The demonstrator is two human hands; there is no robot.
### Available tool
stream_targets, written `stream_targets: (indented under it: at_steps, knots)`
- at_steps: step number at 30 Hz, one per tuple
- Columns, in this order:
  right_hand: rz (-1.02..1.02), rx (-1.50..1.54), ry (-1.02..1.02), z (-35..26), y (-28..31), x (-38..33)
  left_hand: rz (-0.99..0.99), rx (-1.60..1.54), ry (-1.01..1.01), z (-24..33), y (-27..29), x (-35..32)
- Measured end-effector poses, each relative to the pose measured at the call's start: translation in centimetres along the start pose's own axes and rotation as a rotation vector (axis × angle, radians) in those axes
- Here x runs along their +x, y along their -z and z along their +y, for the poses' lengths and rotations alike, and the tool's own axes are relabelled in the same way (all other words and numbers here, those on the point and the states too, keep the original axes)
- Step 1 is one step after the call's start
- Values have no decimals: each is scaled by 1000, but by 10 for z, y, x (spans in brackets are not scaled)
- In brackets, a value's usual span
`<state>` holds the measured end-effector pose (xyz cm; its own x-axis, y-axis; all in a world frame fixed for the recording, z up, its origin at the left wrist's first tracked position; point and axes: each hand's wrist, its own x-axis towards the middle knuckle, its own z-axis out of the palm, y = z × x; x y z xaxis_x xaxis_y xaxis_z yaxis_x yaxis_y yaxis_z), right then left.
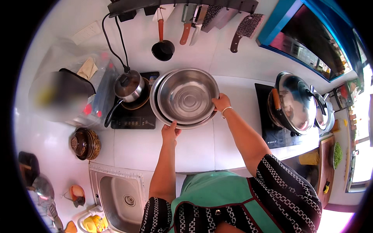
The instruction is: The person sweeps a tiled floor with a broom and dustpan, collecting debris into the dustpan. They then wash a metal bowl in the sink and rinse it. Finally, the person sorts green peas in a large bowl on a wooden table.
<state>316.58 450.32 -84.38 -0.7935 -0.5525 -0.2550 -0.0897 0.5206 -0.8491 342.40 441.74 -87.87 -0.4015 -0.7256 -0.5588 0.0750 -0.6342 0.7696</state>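
Two stainless steel basins are nested over the white counter, a smaller inner basin [188, 95] set inside a larger outer basin [154, 100]. The inner basin looks empty. My left hand [169, 134] is closed on the near rim of the basins, its thumb on top. At the right side, my right hand [221, 103] grips the rim with the fingers tucked underneath. Whether the right hand holds both rims or only one is hard to make out. To the left, a lidded saucepan [130, 88] rests on a black induction cooktop [134, 122], close beside the outer basin.
A lidded wok [297, 105] stands on another cooktop [261, 103] at the right. Brown bowls [84, 143] sit stacked at the left, behind a steel sink [116, 194]. Overhead hang a black ladle [163, 50] and several knives, including a cleaver [248, 29].
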Motion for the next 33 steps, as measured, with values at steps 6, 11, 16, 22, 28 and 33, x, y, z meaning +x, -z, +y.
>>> stream_targets:
  at_steps: [6, 11, 16, 22, 28, 33]
  knots:
    - [-9, 242, 28, -24, 43, -28, 59, 47, -197, 23, -20, -62]
    - [-65, 501, -47, -11, 63, -20, 194, 84, -220, 4, 15, -109]
    - [58, 481, -117, -13, 44, -30, 391, -22, -209, -29, 68, -170]
    - [112, 616, -224, 21, -16, -18, 561, -31, -221, -41, 100, -237]
    - [43, 748, -262, 73, -62, -17, 590, -155, -207, -62, 144, -277]
    - [-713, 431, -367, 40, -101, -177, 581, -251, -214, -70, 196, -307]
